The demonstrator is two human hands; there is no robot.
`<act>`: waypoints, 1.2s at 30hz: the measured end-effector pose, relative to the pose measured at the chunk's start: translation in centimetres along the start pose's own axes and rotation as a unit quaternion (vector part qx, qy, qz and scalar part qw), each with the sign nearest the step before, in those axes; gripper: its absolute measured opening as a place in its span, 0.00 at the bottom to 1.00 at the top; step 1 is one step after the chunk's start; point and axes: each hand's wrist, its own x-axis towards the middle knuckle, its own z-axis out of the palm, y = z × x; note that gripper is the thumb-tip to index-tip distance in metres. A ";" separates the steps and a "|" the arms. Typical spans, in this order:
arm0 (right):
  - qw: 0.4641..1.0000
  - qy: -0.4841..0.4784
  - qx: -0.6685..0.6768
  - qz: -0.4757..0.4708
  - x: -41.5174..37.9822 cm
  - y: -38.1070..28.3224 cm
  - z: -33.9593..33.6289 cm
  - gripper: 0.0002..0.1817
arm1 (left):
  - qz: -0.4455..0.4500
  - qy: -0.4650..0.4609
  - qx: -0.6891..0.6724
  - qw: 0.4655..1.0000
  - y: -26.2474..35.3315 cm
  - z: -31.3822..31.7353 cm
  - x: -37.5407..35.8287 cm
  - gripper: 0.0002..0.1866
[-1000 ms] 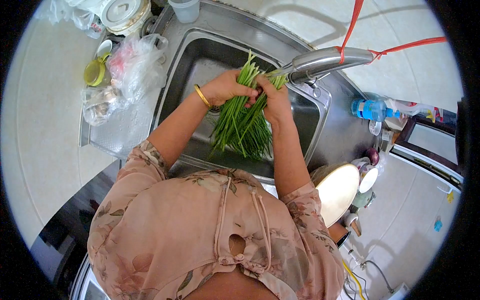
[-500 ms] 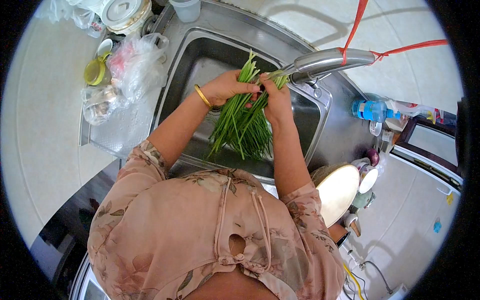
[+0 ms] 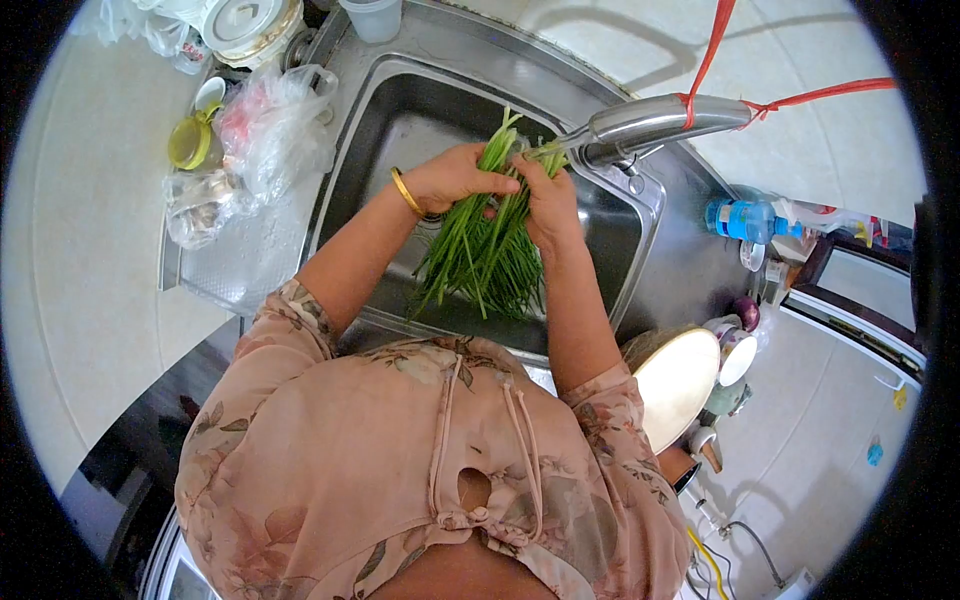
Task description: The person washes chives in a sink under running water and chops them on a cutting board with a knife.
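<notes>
Long, thin green stalks that look like Chinese chives [image 3: 480,255] hang in two bunches over the sink [image 3: 385,130], pale ends up and dark green ends down. My left hand [image 3: 462,178], with a gold bangle [image 3: 406,192] at the wrist, is closed round one bunch near its pale ends. My right hand [image 3: 550,198] grips the other bunch, close beside the left. Water runs from the metal faucet [image 3: 660,122] onto the pale ends at my right hand. Some of the fingers are hidden behind the stalks.
Plastic bags [image 3: 275,130] and a yellow-green jug [image 3: 193,143] stand on the left drainboard. A plastic tub [image 3: 372,18] is at the back. Right of the sink are a blue bottle [image 3: 742,222] and a large round pale board [image 3: 680,385]. Red cord [image 3: 720,40] is tied round the faucet.
Both hands have shifted very slightly, and the chives in them have dropped a little lower. The hanging green ends have swung slightly to the left.
</notes>
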 end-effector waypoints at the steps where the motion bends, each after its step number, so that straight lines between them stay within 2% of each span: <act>1: 1.000 0.006 0.022 0.014 -0.5 -0.5 0.4 0.09 | -0.008 -0.002 -0.017 1.000 0.1 -0.1 0.0 0.20; 6: 0.999 0.006 0.032 0.006 -0.6 -0.8 0.3 0.09 | -0.036 0.001 -0.041 0.998 0.2 -0.8 -0.2 0.18; 11: 0.999 0.001 -0.035 -0.018 0.0 -0.2 0.1 0.09 | -0.009 -0.048 -0.062 0.997 -0.4 -0.6 0.1 0.18; 15: 0.998 -0.016 -0.052 -0.017 -0.2 -0.7 0.3 0.09 | -0.005 -0.057 -0.053 0.997 -0.1 -0.4 -0.1 0.20; 18: 0.999 -0.016 -0.044 -0.010 -0.5 -1.1 0.9 0.08 | 0.004 -0.078 -0.048 0.996 -0.1 -0.6 0.1 0.19; 21: 0.999 -0.024 -0.028 -0.007 -0.5 -1.0 0.7 0.08 | -0.034 -0.067 -0.082 0.994 0.0 -1.0 -0.1 0.16; 24: 1.000 -0.021 -0.004 -0.019 -0.4 -0.9 0.7 0.08 | -0.017 -0.054 -0.124 0.991 0.1 -0.6 0.0 0.11; 29: 0.999 -0.019 0.019 -0.038 -0.1 -0.4 0.2 0.08 | 0.004 -0.023 -0.177 0.984 -0.1 -0.5 0.1 0.14; 32: 0.997 -0.061 -0.005 -0.038 -0.2 -0.7 0.2 0.09 | 0.005 -0.031 -0.184 0.982 -0.1 -0.5 0.3 0.15; 36: 0.997 -0.051 -0.038 -0.039 -0.1 -0.7 -0.2 0.06 | 0.025 -0.017 -0.190 0.981 -0.9 -0.7 0.5 0.14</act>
